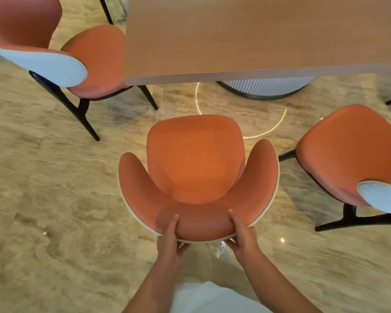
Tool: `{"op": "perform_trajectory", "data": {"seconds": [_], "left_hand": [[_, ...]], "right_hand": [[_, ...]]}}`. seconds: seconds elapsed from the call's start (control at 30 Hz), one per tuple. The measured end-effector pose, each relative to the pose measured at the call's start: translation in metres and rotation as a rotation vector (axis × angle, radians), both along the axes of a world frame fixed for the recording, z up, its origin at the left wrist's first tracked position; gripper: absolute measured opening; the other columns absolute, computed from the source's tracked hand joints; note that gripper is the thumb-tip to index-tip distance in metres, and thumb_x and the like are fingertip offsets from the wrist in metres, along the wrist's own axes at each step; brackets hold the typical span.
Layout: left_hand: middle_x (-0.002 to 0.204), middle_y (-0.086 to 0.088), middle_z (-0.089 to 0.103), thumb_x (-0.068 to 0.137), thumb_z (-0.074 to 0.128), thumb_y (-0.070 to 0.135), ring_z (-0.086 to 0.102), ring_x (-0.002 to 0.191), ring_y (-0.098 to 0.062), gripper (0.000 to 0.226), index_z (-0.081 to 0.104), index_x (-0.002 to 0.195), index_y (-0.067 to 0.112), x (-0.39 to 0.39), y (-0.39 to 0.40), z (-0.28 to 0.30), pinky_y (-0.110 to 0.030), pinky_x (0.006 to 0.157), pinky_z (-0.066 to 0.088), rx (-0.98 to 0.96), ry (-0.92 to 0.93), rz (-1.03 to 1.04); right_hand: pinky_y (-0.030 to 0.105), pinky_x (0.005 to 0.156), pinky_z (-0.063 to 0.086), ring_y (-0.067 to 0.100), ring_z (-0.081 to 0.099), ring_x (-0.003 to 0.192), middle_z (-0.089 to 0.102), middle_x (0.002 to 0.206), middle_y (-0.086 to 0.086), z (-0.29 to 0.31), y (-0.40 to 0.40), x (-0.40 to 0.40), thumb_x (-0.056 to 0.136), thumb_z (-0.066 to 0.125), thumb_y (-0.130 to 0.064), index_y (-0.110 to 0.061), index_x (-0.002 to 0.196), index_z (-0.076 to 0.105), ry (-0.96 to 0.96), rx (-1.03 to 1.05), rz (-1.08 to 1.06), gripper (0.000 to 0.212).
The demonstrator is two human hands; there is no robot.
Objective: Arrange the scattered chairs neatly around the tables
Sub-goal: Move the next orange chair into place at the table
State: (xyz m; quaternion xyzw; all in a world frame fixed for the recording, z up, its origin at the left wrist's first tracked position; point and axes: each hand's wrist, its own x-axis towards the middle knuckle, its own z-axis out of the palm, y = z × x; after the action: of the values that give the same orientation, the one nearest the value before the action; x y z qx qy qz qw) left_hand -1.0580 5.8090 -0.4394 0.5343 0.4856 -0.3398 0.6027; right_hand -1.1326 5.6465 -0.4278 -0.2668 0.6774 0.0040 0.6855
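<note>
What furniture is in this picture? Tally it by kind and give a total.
Chairs: 3: left, middle, held at its backrest by the left hand and right hand, and right
Tables: 1
Total: 4

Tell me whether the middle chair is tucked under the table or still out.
Out. The middle chair has bare floor between its seat front and the table edge; both hands grip its backrest.
</note>
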Motion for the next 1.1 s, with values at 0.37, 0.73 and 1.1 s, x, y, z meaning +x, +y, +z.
{"op": "perform_trajectory", "data": {"seconds": [0.37, 0.73, 1.1], "left_hand": [[0.107, -0.009, 0.073, 0.084, 0.076, 0.011, 0.068, 0.099, -0.028, 0.029, 0.066, 0.112, 0.007, 0.004, -0.003, -0.001, -0.050, 0.088, 0.055, 0.030, -0.013, 0.004], [0.107, -0.010, 0.073, 0.089, 0.071, 0.006, 0.068, 0.097, -0.025, 0.028, 0.065, 0.116, 0.001, 0.095, -0.043, 0.005, -0.038, 0.071, 0.055, 0.016, -0.156, -0.066], [0.111, -0.013, 0.072, 0.088, 0.073, 0.010, 0.068, 0.098, -0.028, 0.036, 0.064, 0.123, 0.003, 0.145, -0.053, 0.002, -0.038, 0.067, 0.055, -0.008, -0.094, -0.095]], "right_hand": [[0.038, 0.071, 0.055, 0.023, 0.068, 0.084, 0.072, 0.097, 0.007, 0.000, -0.003, 0.005, 0.086, 0.069, -0.004, -0.005, 0.119, 0.061, -0.003, -0.065, -0.024, 0.034], [0.044, 0.081, 0.057, 0.026, 0.069, 0.092, 0.074, 0.102, 0.010, -0.004, -0.045, 0.079, 0.086, 0.068, -0.003, -0.006, 0.117, 0.062, -0.095, -0.166, -0.022, 0.031], [0.056, 0.095, 0.053, 0.030, 0.067, 0.093, 0.072, 0.103, 0.012, -0.009, -0.050, 0.121, 0.088, 0.066, -0.001, -0.009, 0.110, 0.063, -0.093, -0.151, -0.075, 0.023]]}}
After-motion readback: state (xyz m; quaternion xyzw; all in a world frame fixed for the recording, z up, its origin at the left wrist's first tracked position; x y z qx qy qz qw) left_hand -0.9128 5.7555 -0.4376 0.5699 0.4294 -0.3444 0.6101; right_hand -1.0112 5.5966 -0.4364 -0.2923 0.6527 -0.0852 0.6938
